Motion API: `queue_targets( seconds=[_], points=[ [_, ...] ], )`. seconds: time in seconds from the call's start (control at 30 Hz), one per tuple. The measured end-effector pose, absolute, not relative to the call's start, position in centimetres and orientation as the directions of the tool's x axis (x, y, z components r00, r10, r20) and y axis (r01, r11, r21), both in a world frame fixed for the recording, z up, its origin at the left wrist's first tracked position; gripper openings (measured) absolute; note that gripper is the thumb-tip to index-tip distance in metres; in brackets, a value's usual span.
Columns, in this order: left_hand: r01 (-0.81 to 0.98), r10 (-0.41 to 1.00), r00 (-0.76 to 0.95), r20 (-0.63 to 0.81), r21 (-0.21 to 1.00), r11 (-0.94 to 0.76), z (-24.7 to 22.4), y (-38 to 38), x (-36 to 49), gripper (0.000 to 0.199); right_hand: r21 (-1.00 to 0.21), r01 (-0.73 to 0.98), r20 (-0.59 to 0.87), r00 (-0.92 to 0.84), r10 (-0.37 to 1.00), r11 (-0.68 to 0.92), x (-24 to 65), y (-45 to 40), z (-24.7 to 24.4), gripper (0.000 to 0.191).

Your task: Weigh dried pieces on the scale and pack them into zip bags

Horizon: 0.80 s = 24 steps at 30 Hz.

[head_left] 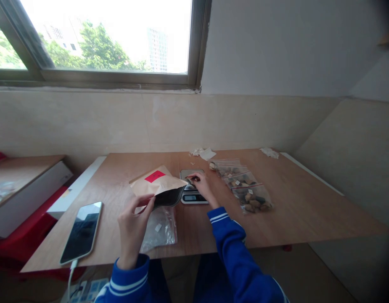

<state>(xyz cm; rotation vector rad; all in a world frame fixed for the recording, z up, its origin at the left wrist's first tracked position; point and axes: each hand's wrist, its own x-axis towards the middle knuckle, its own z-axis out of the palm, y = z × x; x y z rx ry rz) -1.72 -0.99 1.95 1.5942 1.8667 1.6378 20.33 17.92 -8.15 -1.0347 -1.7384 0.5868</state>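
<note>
My left hand [133,227] grips the lower edge of a brown paper envelope [154,183] with a red label on its face. The envelope's mouth is spread, showing a black inner side, and it points right towards a digital kitchen scale [191,198]. My right hand [201,187] hangs over the scale, its fingertips pinching a small dark item [190,180] at the envelope's mouth. The item is partly hidden by my fingers, so I cannot tell exactly what it is.
Several zip bags of brown stones [247,195] lie right of the scale. A clear plastic bag [159,230] sits under the envelope. A smartphone [81,232] with a white cable lies near the table's front edge. White tissue scraps [202,153] lie along the back edge.
</note>
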Motion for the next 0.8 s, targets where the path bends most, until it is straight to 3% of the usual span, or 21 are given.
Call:
queue_targets(
  seconds=[0.13, 0.3, 0.43, 0.8],
  points=[
    [0.578, 0.78, -0.412, 0.471, 0.797, -0.177, 1.9, -1.1, -1.8, 0.02, -0.696, 0.498, 0.574, -0.048, 0.818, 0.517, 21.0, 17.5, -8.4, 0.016],
    [0.568, 0.781, -0.405, 0.476, 0.8, -0.193, 1.8, -1.0, -1.6, 0.02, -0.72, 0.527, 0.562, 0.061, 0.825, 0.452, 22.5, 16.1, -8.7, 0.024],
    [0.562, 0.781, -0.402, 0.477, 0.802, -0.201, 1.6, -0.9, -1.5, 0.019, -0.714, 0.519, 0.524, -0.049, 0.851, 0.469, 23.4, 14.6, -8.8, 0.022],
    [0.562, 0.771, -0.418, 0.48, 0.804, -0.195, 1.7, -0.9, -1.4, 0.018, -0.498, 0.67, 0.494, -0.302, 0.815, 0.55, 22.4, 14.7, -8.8, 0.024]
  ],
)
